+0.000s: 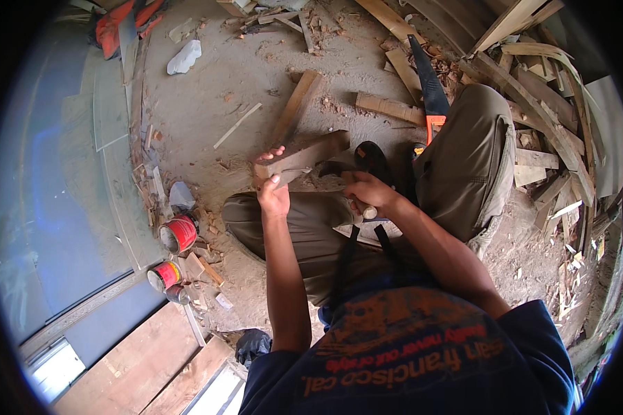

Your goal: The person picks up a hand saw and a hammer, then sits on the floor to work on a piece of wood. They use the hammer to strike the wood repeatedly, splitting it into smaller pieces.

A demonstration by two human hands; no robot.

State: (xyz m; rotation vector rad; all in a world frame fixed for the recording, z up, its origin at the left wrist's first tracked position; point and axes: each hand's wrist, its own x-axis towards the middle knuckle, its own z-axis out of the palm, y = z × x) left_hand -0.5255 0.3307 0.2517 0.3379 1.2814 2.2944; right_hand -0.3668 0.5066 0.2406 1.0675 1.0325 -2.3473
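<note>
My left hand [275,196] grips the near-left end of a short wooden block [311,151], thumb on the near side and fingertips over the far side. The block slants up to the right above my bent leg. A thin greyish sliver [295,171] sticks out along its near side. My right hand [371,191] is closed round the handle of a wooden-handled tool [370,211]. Its dark curved head lies close to the block's near side; I cannot tell whether they touch, nor the tool's exact kind. A dark shoe [372,160] shows just beyond.
A handsaw [430,79] with an orange handle lies beyond my right knee. Wood offcuts [299,104] lie ahead, and piled scrap wood [543,142] stands at the right. Red cans [180,233] stand at the left, beside a large bluish glass-like panel [62,173].
</note>
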